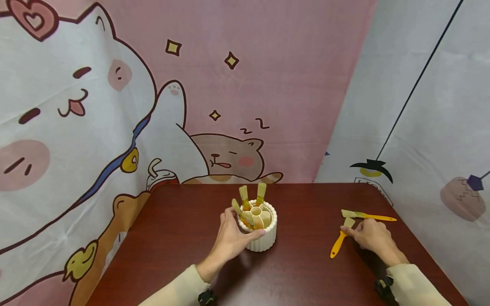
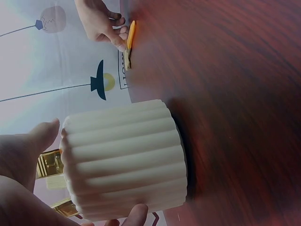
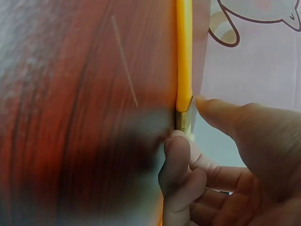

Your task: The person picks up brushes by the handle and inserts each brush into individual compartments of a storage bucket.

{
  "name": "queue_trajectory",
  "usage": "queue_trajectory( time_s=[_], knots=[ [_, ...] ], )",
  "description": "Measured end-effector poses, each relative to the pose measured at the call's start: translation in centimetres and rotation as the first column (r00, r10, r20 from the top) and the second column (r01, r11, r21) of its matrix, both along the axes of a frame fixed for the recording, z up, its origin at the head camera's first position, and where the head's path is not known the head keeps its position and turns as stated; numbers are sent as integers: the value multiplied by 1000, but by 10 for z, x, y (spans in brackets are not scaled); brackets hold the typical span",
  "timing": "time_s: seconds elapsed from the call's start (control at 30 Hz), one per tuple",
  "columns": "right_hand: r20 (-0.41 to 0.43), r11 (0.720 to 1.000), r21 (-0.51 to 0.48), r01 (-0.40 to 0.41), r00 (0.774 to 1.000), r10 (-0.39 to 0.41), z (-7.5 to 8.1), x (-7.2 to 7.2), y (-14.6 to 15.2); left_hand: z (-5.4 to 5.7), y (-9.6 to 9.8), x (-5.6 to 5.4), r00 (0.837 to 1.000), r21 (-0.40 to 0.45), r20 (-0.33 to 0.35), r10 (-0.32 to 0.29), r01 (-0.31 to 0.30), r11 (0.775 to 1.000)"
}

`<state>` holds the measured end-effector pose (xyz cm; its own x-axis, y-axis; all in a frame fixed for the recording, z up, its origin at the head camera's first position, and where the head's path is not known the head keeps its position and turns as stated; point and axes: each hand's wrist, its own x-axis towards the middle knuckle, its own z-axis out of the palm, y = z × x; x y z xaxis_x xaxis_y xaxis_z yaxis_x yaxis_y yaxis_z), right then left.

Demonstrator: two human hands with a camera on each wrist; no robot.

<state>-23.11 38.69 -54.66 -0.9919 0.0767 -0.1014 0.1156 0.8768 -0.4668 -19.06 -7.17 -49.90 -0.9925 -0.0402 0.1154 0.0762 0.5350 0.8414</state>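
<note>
A cream, ribbed, round holder (image 1: pixel 264 242) stands on the table, with petal-shaped compartments in its top. Several paintbrushes (image 1: pixel 261 192) stand in it, bristles up. My left hand (image 1: pixel 231 238) grips the holder around its rim, thumb at the near side. In the left wrist view the ribbed wall (image 2: pixel 124 160) fills the middle. On the right, my right hand (image 1: pixel 373 238) pinches a yellow-handled paintbrush (image 1: pixel 337 245) near its metal ferrule, with thumb and index finger on either side. Its handle (image 3: pixel 185 52) lies along the tabletop in the right wrist view.
Another yellow-handled paintbrush (image 1: pixel 380 218) lies just beyond my right hand, bristles pointing left. The dark red-brown table (image 1: pixel 180 238) ends at a cloth backdrop (image 1: pixel 291 106) printed with cartoon animals, behind and at both sides.
</note>
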Motion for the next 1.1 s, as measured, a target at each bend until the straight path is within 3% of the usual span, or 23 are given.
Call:
queue_trajectory(
  time_s=[0.53, 1.1],
  knots=[
    [-15, 999, -30, -15, 1000, 15, 1, -8, -12, 2, -3, -1, 999, -18, -18, -41, 41, 999],
    [-44, 1000, -30, 1, 999, -2, 3, -16, -18, 7, -14, -4, 994, 55, 44, -99, 97, 994]
  ],
)
